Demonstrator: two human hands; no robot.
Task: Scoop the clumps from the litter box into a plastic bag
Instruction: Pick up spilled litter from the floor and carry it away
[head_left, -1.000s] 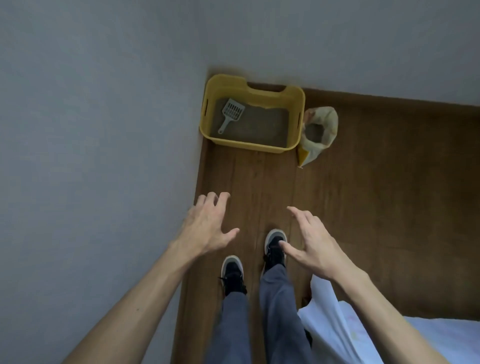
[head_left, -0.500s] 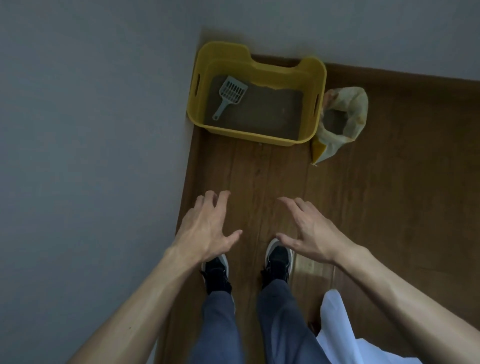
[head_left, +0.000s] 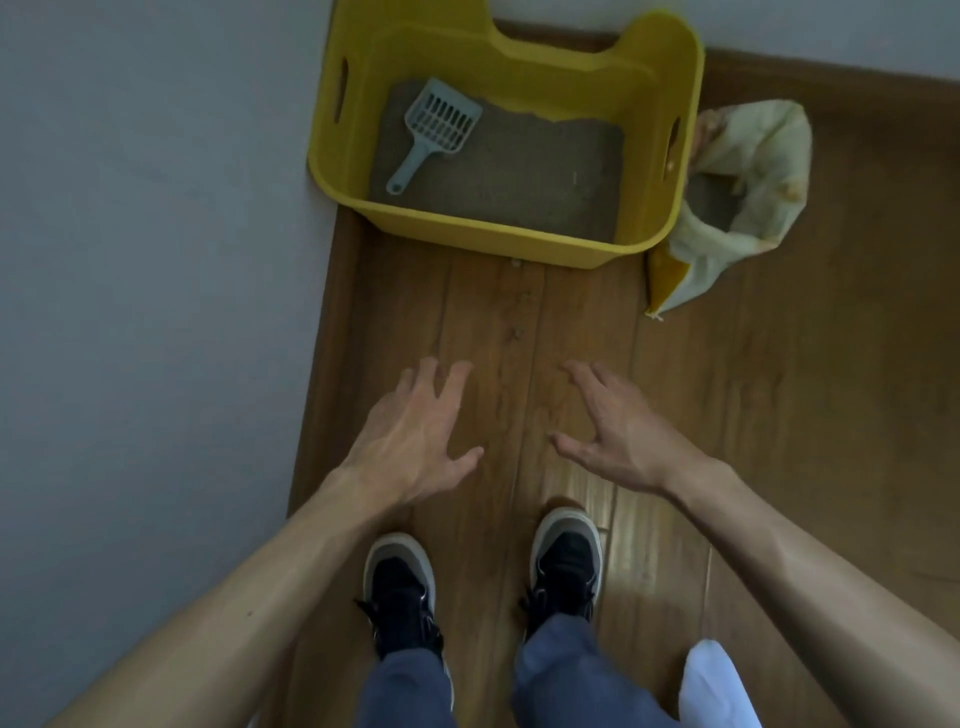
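So nothing is really happening with the actual scooping yet, this is the walk-up stage. The person stands on the wooden floor (head_left: 779, 415) facing the corner, shoes (head_left: 397, 582) side by side, both arms held out in front. The left hand (head_left: 415, 441) is spread wide, palm down, holding nothing. The right hand (head_left: 618, 441) is open too, fingers loosely fanned and thumb out, also empty. Both hover over bare floor, well short of anything.

The yellow litter box (head_left: 498, 236) sits tucked against the wall (head_left: 156, 260) in the corner. The pale blue slotted scoop (head_left: 436, 130) lies on the grey litter (head_left: 519, 171) at the box's left end, handle pointing back toward the person. Honestly I can't pick out any clumps from here, the litter just looks flat and even.

Just beside the box on the right, touching or nearly so, there's a crumpled pale bag (head_left: 748, 171) slumped on the floor with its mouth gaping open. I'm guessing that's where the clumps go.

Next move, I reckon: crouch or bend down, reach into the left end and take the scoop by its handle. The other hand probably wants to steady that floppy bag mouth, otherwise stuff ends up on the floor.
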